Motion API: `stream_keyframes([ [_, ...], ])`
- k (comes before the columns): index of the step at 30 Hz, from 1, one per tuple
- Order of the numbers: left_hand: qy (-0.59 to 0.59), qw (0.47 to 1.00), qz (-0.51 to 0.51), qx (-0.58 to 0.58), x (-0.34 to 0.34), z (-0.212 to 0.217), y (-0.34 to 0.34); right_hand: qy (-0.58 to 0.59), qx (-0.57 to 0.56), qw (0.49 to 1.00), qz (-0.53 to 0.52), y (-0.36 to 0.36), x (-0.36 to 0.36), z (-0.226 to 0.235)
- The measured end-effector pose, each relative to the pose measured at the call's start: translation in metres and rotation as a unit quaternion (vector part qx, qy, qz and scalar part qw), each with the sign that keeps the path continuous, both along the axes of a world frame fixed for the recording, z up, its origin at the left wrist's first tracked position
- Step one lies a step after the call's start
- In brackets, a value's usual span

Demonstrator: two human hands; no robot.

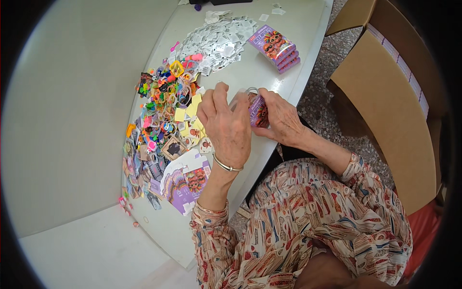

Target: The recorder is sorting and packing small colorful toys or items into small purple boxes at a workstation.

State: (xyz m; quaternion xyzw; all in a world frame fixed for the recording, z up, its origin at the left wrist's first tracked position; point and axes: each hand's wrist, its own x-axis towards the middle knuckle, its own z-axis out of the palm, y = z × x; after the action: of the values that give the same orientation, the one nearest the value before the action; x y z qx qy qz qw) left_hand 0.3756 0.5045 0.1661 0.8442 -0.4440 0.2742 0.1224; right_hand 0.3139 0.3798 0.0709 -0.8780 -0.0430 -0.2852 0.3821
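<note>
My right hand is closed round a small purple printed box, held tilted above the table's near edge. A pale grey loop shows at the box's top, between the two hands. My left hand, with a metal bangle at the wrist, is bent at the box's left side. Its fingertips are partly hidden, so what they pinch cannot be made out. Under my left forearm lies an unfolded purple and white carton. Beside that hand are yellow paper slips and small picture cards.
A mixed heap of colourful small toys and trinkets covers the table's left side. Behind it spreads a pile of white slips. Several purple boxes are stacked at the far right. An open cardboard carton with packed boxes stands right of the table.
</note>
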Motion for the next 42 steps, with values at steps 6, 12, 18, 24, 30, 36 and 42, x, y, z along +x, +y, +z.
stream_keyframes([
  [6, 0.172, 0.984, -0.043, 0.007, 0.025, -0.005, 0.019, 0.035, 0.001, 0.999, -0.001, 0.001, -0.002, -0.003],
  [12, 0.294, 0.949, -0.060, -0.100, 0.012, -0.003, 0.009, 0.050, 0.020, 0.999, 0.000, -0.001, -0.006, -0.003],
  [18, 0.307, 0.944, -0.094, -0.074, 0.012, -0.016, 0.012, -0.005, 0.013, 1.000, 0.019, -0.003, -0.004, -0.003],
  [24, 0.272, 0.955, -0.098, -0.059, 0.011, -0.012, 0.016, 0.014, -0.002, 0.998, 0.059, -0.007, 0.000, 0.001],
  [30, 0.409, 0.853, -0.006, -0.324, -0.004, -0.017, 0.041, 0.059, -0.019, 0.996, 0.061, -0.011, -0.004, 0.007],
  [36, 0.702, 0.618, 0.005, -0.354, -0.003, -0.033, 0.046, 0.012, 0.001, 0.997, 0.075, -0.008, 0.000, 0.005],
  [42, 0.774, 0.552, -0.022, -0.309, 0.013, -0.028, 0.037, -0.006, -0.010, 0.997, 0.076, -0.011, 0.000, 0.006],
])
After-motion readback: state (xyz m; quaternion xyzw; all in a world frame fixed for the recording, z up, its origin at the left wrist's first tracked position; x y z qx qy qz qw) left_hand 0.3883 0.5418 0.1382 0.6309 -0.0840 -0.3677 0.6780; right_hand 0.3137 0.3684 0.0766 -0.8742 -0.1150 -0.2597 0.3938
